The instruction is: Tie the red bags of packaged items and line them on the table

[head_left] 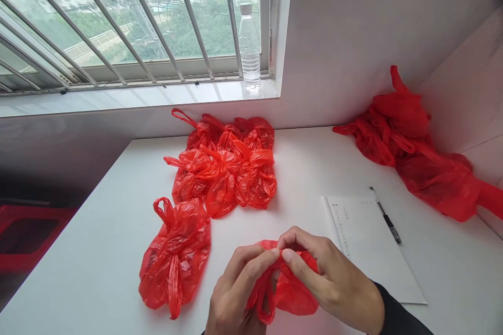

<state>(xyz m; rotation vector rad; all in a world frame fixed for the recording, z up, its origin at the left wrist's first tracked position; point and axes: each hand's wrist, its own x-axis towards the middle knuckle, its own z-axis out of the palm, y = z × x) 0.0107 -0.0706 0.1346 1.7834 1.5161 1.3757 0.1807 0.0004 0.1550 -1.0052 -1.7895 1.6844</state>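
Note:
A red plastic bag [296, 293] is between my hands at the bottom centre, its upper part gathered and a handle loop hanging down. My left hand [241, 288] pinches the gathered plastic from the left. From the right, my right hand [330, 277] grips the same plastic between thumb and index finger, its fingertips close to those of my left hand. To the left lies a tied red bag [176, 256], with a loop sticking up and a twisted end pointing down.
Several tied red bags [226, 167] sit by the wall. Crumpled red bags [408, 141] lie at the back right. Written paper [369, 246] and a pen [389, 222] are right of my hands. A clear bottle [250, 52] stands on the sill [157, 99].

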